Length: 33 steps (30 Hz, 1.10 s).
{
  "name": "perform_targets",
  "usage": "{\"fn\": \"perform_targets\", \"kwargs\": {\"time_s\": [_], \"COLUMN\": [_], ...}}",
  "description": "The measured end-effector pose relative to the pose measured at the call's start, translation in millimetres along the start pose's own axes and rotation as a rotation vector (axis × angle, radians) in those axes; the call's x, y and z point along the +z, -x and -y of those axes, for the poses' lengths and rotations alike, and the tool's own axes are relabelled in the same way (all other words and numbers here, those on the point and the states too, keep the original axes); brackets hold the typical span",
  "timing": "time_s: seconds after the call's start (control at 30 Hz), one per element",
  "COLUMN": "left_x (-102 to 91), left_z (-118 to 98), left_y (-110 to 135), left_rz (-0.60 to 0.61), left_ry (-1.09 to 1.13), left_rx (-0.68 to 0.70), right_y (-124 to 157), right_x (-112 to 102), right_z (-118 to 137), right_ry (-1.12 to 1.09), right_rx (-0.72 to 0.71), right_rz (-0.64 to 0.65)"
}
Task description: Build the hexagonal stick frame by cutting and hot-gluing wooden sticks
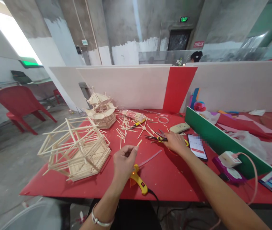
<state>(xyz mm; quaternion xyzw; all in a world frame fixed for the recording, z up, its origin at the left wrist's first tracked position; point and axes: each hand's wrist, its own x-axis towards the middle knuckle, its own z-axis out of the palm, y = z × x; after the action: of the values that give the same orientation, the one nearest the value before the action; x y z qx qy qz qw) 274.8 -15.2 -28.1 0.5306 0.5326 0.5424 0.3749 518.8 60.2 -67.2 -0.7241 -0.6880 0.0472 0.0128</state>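
While an open stick framework (78, 147) sits at the left of the red table (164, 179), a roofed stick model (101, 110) stands just behind it. My left hand (125, 159) is curled, thumb and fingertips pinching a short wooden stick (139, 143), with loose sticks (126, 124) scattered beyond. Just right of that wrist lies a yellow glue gun (139, 182). Farther right, my right hand (175, 141) covers the handles of black-and-yellow pliers (158, 138); how tightly it's closed I can't tell. Beside it lies a phone (196, 147), then a green board (224, 142).
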Motion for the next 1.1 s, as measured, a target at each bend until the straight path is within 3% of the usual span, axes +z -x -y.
{"fn": "perform_targets", "kwargs": {"time_s": [0.13, 0.23, 0.4, 0.57, 0.63, 0.7, 0.77, 0.83, 0.93, 1.1], "left_x": [2.3, 3.0, 1.8, 3.4, 5.3, 6.7, 7.1, 6.1, 3.9, 2.6], "left_z": [1, 2, -1, -8, -10, -10, -11, -12, -15, -21], "left_y": [-5, -8, -13, -20, -21, -22, -23, -25, -29, -35], "left_rz": [-0.004, -0.002, -0.025, -0.037, -0.03, -0.021, -0.014, -0.015, -0.035, -0.076], "left_ry": [-0.004, -0.015, -0.026, -0.019, -0.018, -0.022, -0.03, -0.036, -0.042, -0.045], "left_rx": [0.0, 0.0, -0.001, 0.016, 0.024, 0.032, 0.04, 0.052, 0.075, 0.107], "right_y": [-10, -17, -15, 19, 34, 44, 46, 42, 32, 33], "right_x": [1, 3, -5, -9, -7, -4, 0, 5, 12, 15], "right_z": [-2, -6, -17, -9, 1, 13, 27, 40, 56, 69], "right_ry": [-0.121, -0.271, -0.73, -1.263, -1.486, -1.76, -1.901, -1.82, -1.485, -1.228], "right_rx": [0.004, 0.045, 0.067, -0.024, -0.107, -0.203, -0.227, -0.162, -0.102, -0.225], "right_rz": [0.119, 0.116, -0.03, -0.196, -0.138, 0.031, 0.17, 0.158, 0.03, 0.014]}}
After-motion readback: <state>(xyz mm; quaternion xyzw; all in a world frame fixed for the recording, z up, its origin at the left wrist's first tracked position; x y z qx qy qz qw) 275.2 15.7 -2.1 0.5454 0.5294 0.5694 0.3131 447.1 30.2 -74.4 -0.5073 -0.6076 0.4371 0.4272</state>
